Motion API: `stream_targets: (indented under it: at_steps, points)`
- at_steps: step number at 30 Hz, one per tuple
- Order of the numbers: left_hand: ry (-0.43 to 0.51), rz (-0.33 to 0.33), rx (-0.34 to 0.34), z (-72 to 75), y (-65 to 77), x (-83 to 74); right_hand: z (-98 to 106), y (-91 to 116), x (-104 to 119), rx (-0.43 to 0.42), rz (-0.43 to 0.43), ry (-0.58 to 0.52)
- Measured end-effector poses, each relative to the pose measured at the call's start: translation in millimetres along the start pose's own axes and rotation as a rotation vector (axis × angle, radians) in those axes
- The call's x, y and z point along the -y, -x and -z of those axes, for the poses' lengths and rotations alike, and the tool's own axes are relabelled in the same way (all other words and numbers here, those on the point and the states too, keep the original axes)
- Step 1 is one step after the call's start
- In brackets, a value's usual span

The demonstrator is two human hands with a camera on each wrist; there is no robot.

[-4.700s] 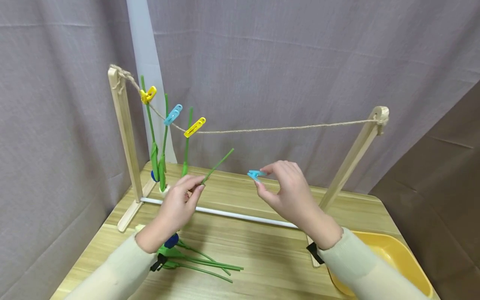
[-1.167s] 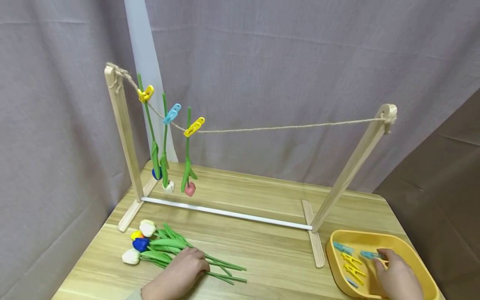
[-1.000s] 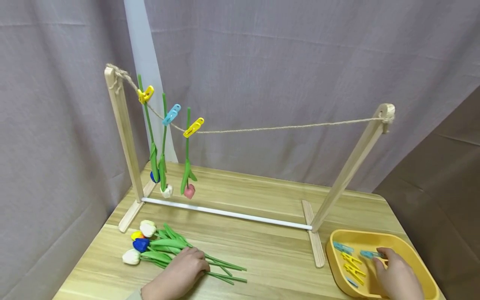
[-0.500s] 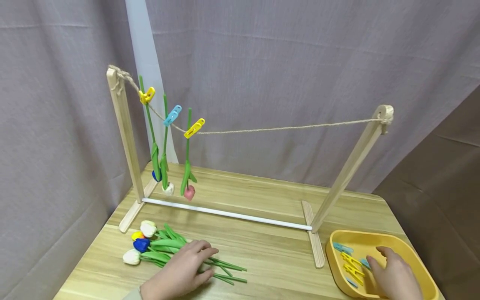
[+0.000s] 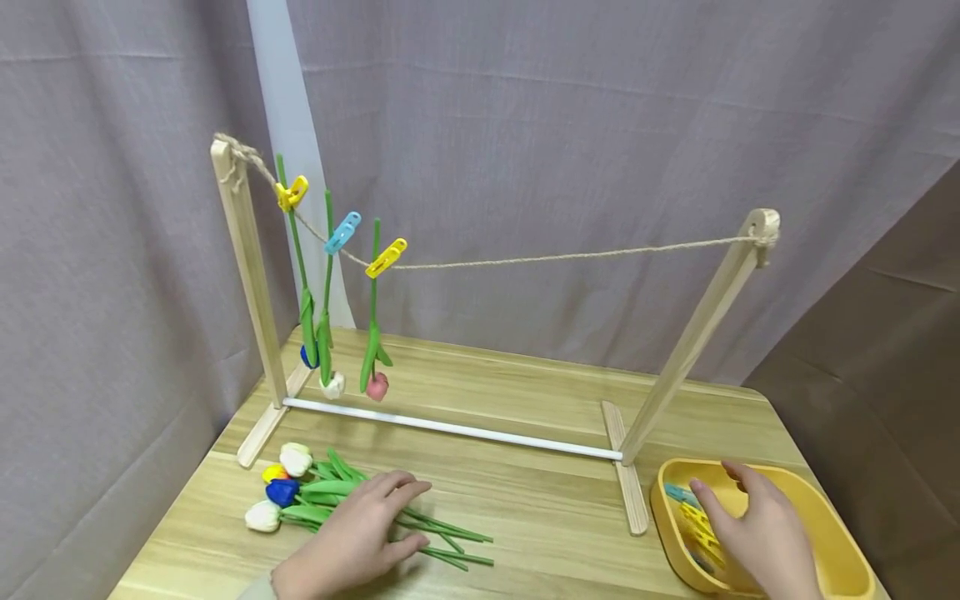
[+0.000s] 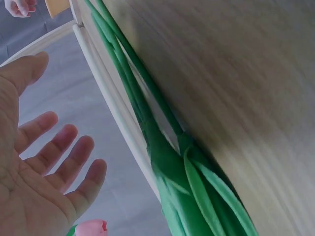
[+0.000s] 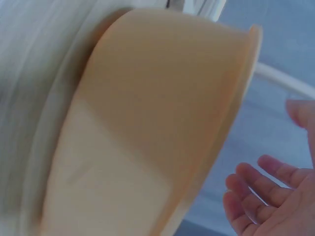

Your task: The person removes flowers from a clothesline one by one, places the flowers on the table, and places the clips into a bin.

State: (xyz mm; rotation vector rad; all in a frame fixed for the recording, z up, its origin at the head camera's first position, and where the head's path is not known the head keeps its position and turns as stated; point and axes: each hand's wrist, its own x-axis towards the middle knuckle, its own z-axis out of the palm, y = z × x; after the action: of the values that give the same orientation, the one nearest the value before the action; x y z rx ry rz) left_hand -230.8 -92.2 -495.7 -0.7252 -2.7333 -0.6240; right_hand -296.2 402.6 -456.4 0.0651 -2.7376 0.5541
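My left hand (image 5: 352,533) hovers with fingers spread over the green stems of several artificial tulips (image 5: 330,492) lying on the table. In the left wrist view a gap shows between its fingers (image 6: 66,147) and the stems. Above the yellow tray (image 5: 832,533), my right hand (image 5: 765,529) has its fingers apart and holds nothing. Blue and yellow clothespins (image 5: 699,525) lie inside, partly hidden by that hand. Three tulips hang head down from the twine: a blue one (image 5: 308,354), a white one (image 5: 333,385) and a pink one (image 5: 377,386).
Twine (image 5: 555,258) runs between two wooden posts (image 5: 693,342), joined low down by a white rod (image 5: 465,432). One blue clothespin (image 5: 343,233) and two yellow ones, including the rightmost yellow clothespin (image 5: 386,258), grip the hung stems. Grey curtains (image 5: 540,133) stand behind.
Earlier my left hand held a tulip and my right a blue clothespin; neither is held now. My left fingers have lifted off the stems and spread. My right hand has moved left over the tray.
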Motion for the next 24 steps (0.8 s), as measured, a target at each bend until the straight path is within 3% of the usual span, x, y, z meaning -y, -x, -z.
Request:
stream_targets:
  at_steps: [5,15,24]
  points:
    - [-0.023,0.022,-0.016,5.6,-1.2,1.5,-4.8,1.2,20.9,-0.024,0.066,-0.043]
    - [-0.063,0.008,-0.115,20.3,-2.2,4.9,-11.6,-5.1,73.0,-0.085,0.273,-0.065]
    - [-0.036,0.017,-0.192,49.4,-9.3,11.1,-9.5,-22.3,128.1,-0.174,0.424,-0.100]
